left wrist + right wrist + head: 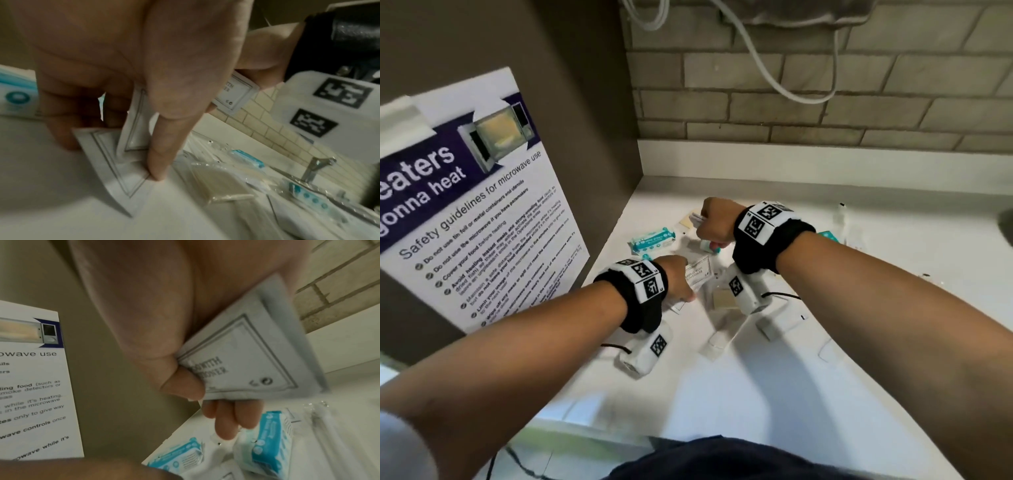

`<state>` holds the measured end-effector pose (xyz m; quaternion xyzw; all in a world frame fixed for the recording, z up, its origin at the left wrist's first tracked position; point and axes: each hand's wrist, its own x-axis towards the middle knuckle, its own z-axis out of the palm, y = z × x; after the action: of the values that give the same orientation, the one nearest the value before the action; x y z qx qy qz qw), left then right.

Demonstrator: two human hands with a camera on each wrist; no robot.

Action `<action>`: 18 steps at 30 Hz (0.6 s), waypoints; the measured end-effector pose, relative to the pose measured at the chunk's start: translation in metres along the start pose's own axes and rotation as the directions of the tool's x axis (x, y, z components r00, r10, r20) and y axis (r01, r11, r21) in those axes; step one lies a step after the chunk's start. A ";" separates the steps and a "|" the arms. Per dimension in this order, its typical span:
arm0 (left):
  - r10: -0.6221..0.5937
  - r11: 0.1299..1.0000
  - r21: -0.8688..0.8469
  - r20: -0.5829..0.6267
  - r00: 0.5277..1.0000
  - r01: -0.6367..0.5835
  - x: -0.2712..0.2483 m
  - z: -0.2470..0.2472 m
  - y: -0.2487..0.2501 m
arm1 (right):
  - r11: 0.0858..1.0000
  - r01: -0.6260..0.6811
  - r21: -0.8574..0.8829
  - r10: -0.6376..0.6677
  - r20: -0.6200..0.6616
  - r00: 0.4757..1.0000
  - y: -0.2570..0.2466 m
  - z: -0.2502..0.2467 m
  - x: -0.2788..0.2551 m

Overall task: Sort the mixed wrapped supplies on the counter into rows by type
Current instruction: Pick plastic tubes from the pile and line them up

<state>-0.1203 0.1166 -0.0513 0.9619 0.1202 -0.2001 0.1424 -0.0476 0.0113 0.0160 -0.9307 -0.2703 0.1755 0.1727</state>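
On the white counter (825,394) lies a mix of wrapped supplies. My left hand (683,284) is down on white framed sachets (698,274). Its thumb (162,146) and curled fingers pinch one sachet (135,123) upright over another lying flat (115,164). My right hand (714,222) hovers farther back and grips a small stack of the same white sachets (246,363) between thumb and fingers. Teal wipe packs (652,241) (269,443) lie below and left of it. A clear pack of beige sticks (222,183) lies to the right of my left hand.
A cabinet side with a microwave safety poster (465,222) walls off the left. A brick wall (825,102) with a hanging cable stands behind. A tap (316,165) stands to the right. More clear and white wrapped items (770,327) lie near my right wrist.
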 end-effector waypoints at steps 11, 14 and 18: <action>0.135 0.977 -0.176 0.080 0.988 -0.120 0.007 -0.001 0.008 | 0.990 0.031 -0.134 -0.037 -0.045 0.998 0.024 -0.016 -0.010; 0.126 0.964 -0.242 0.056 0.990 -0.108 0.010 -0.002 0.007 | 0.978 0.024 -0.208 -0.021 0.014 1.000 0.034 -0.017 -0.008; 0.121 0.894 -0.431 -0.031 0.992 -0.122 0.013 -0.003 0.003 | 0.984 -0.009 -0.176 0.011 0.014 1.000 0.044 -0.018 -0.005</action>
<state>-0.1067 0.1173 -0.0536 0.9123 0.1015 -0.1578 0.3641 -0.0243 -0.0305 0.0146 -0.9424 -0.2813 0.1586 0.0868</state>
